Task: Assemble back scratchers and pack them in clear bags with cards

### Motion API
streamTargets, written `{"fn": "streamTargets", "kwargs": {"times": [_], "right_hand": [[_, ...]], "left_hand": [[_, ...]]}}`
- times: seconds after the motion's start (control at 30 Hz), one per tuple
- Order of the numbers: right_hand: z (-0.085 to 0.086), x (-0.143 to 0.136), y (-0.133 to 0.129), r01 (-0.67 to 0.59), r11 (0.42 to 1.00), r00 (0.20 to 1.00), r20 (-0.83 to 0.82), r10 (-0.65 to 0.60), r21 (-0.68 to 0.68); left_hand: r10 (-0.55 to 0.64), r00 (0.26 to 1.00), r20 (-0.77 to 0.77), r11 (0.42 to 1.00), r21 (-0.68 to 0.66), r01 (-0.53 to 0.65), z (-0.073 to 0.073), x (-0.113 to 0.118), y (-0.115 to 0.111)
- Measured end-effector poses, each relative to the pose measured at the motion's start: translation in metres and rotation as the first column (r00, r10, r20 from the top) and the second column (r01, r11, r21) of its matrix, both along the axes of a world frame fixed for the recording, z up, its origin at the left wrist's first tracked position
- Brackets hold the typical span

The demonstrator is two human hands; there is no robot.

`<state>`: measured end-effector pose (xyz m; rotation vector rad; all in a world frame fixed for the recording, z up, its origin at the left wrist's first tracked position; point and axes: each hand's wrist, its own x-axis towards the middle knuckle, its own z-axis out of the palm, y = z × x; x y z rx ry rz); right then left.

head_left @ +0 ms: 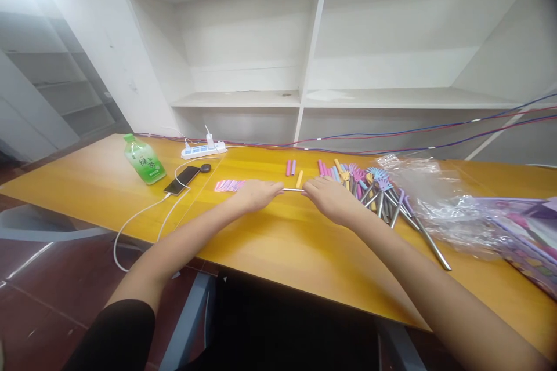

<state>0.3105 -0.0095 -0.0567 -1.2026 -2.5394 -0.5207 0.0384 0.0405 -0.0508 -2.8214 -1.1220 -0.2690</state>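
- Thin silver metal rod spans the left hand and right hand, each grip closed on one end, over the yellow-brown wooden counter; uneven pull could make it slip.
- The right hand, close beside pastel-headed metal utensils, could knock them.
- The left forearm could snag the white cable, dragging the black phone.
- Green bottle reads "绿茶" (green tea); no brand legible.
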Motion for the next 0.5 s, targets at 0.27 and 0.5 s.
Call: {"fn": "streamTargets", "kwargs": {"times": [0.27, 0.5], "right_hand": [[-0.004, 0.060, -0.038, 0.002, 1.000, 0.999, 0.044, -0.003, 0.027], [-0.019, 0.179, -0.078, 0.089, 0.982, 0.991, 0.082, -0.104, 0.167]], "left_hand": [[0.069, 0.994, -0.084, 0.995, 0.084, -0.062, -0.009, -0.049, -0.001], [0.071, 0.997, 0.022, 0.997, 0.021, -0.072, -0.004, -0.117, 0.001]]}}
